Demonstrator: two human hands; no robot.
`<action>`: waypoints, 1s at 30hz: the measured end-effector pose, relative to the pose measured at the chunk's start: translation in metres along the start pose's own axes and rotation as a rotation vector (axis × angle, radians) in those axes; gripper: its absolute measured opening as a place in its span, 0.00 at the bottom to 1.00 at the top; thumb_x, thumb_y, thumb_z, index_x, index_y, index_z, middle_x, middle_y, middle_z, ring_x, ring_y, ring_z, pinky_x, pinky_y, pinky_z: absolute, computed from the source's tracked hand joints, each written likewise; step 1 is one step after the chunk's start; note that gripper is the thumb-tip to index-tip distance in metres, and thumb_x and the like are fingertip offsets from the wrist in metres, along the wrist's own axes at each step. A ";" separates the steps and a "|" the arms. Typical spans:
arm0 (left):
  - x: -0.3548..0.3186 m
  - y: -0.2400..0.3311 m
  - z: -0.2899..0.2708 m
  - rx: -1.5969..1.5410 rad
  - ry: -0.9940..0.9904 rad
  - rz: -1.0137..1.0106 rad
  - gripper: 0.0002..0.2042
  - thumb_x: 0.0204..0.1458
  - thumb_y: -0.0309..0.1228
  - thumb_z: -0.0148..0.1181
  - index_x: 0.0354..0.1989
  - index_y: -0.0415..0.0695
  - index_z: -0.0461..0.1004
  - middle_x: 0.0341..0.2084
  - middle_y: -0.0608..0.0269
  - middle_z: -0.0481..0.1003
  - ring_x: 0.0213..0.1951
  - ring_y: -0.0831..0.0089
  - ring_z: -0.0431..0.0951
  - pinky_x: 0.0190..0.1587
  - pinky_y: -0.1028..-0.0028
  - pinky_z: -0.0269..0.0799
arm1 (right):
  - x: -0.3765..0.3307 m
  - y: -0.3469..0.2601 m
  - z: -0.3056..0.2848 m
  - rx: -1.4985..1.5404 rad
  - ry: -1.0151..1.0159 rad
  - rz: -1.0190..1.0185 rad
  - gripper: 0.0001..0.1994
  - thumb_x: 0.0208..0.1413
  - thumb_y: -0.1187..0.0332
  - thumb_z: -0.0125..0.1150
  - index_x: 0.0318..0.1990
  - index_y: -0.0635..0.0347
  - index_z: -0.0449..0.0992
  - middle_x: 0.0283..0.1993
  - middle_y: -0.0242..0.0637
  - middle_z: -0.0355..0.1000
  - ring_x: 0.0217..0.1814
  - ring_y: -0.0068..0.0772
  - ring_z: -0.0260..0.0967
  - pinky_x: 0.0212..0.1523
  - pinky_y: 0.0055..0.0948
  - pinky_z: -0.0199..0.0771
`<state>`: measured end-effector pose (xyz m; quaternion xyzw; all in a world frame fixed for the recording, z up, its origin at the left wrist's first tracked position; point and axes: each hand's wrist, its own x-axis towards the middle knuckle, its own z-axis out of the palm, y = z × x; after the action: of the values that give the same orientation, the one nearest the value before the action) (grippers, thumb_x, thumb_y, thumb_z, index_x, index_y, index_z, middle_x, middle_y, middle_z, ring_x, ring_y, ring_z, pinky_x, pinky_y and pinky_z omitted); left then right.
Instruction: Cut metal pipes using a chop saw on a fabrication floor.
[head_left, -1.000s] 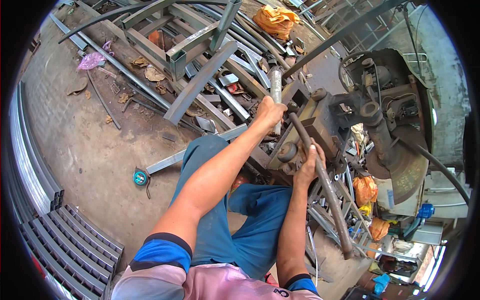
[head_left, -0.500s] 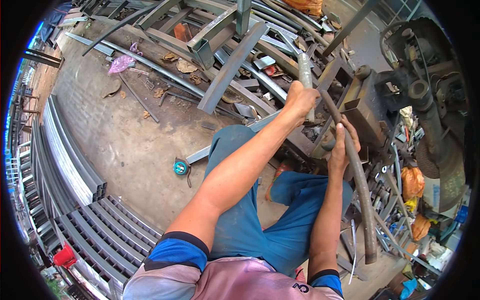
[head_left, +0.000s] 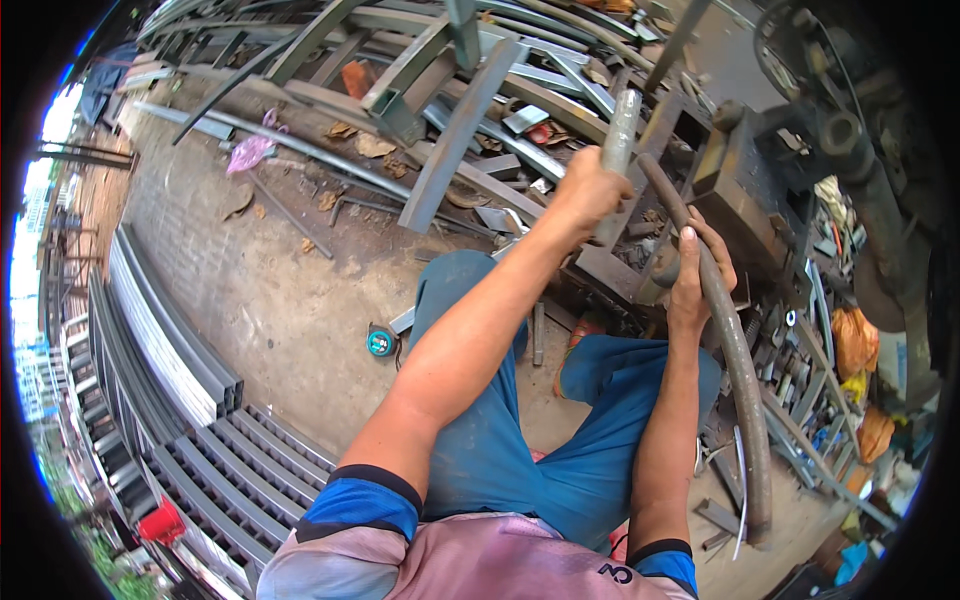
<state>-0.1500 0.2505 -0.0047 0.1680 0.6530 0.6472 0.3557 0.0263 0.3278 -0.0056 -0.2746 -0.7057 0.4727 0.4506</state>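
My left hand [head_left: 588, 196] is wrapped around a short grey metal pipe [head_left: 622, 132], whose top sticks up past the fist. To its right, my right hand [head_left: 702, 268] grips a long brown metal pipe [head_left: 742, 385] near its upper part. This longer piece looks bent, though the lens also curves edges; it runs along my right forearm toward the lower right. Its upper end lies close beside my left hand, apart from the short pipe. Both hands are above a rusty steel frame [head_left: 612, 272] that joins a heavy machine [head_left: 745, 190].
A teal tape measure [head_left: 380, 341] lies on the concrete floor left of my knee. Steel bars [head_left: 462, 140] and scrap fill the far side. Stacked square tubes [head_left: 175, 330] stand at the left. Metal offcuts [head_left: 800, 370] crowd the right, near an orange bag [head_left: 856, 340].
The short pipe's top has tipped to the right in my left hand. My right hand and the long pipe appear slightly farther right and lower, partly because the view has shifted.
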 end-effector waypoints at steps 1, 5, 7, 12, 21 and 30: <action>0.007 -0.004 -0.009 0.186 0.006 0.070 0.14 0.43 0.21 0.63 0.41 0.32 0.76 0.29 0.51 0.77 0.31 0.60 0.80 0.37 0.62 0.74 | 0.000 -0.010 0.000 0.070 0.036 0.069 0.09 0.60 0.72 0.66 0.44 0.70 0.83 0.53 0.48 0.80 0.50 0.32 0.77 0.55 0.29 0.74; 0.003 0.002 -0.035 0.708 0.171 0.261 0.23 0.42 0.22 0.56 0.50 0.45 0.81 0.41 0.43 0.82 0.47 0.47 0.82 0.54 0.56 0.75 | 0.008 -0.004 -0.023 0.089 0.061 0.012 0.12 0.60 0.72 0.61 0.46 0.72 0.81 0.50 0.53 0.81 0.56 0.40 0.78 0.63 0.34 0.72; 0.001 0.001 -0.048 0.801 0.223 0.304 0.22 0.42 0.22 0.56 0.48 0.49 0.83 0.40 0.45 0.82 0.47 0.47 0.82 0.55 0.56 0.75 | 0.011 -0.006 -0.043 0.134 0.052 0.023 0.12 0.59 0.73 0.61 0.46 0.72 0.81 0.51 0.55 0.80 0.56 0.43 0.78 0.62 0.36 0.75; -0.002 0.001 -0.070 0.972 0.209 0.284 0.22 0.44 0.22 0.57 0.49 0.52 0.85 0.38 0.46 0.83 0.46 0.48 0.82 0.56 0.56 0.73 | 0.009 -0.007 -0.092 0.535 -0.004 0.150 0.14 0.54 0.71 0.58 0.44 0.72 0.80 0.51 0.65 0.78 0.52 0.54 0.79 0.54 0.45 0.82; -0.004 0.003 -0.062 1.190 0.108 0.434 0.18 0.45 0.21 0.58 0.43 0.52 0.86 0.33 0.48 0.83 0.43 0.50 0.83 0.50 0.54 0.70 | 0.016 0.024 -0.123 0.876 -0.050 0.241 0.15 0.58 0.64 0.56 0.47 0.66 0.79 0.51 0.70 0.76 0.46 0.59 0.80 0.47 0.46 0.86; -0.007 -0.002 -0.047 1.257 0.232 0.579 0.16 0.46 0.22 0.59 0.42 0.51 0.87 0.36 0.56 0.83 0.45 0.55 0.80 0.54 0.56 0.67 | 0.016 0.022 -0.113 0.710 -0.069 0.205 0.14 0.59 0.67 0.56 0.47 0.66 0.79 0.51 0.69 0.77 0.45 0.58 0.81 0.46 0.46 0.87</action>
<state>-0.1774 0.2114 -0.0089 0.4388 0.8662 0.2294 -0.0677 0.1194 0.3968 -0.0030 -0.1545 -0.4811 0.7399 0.4441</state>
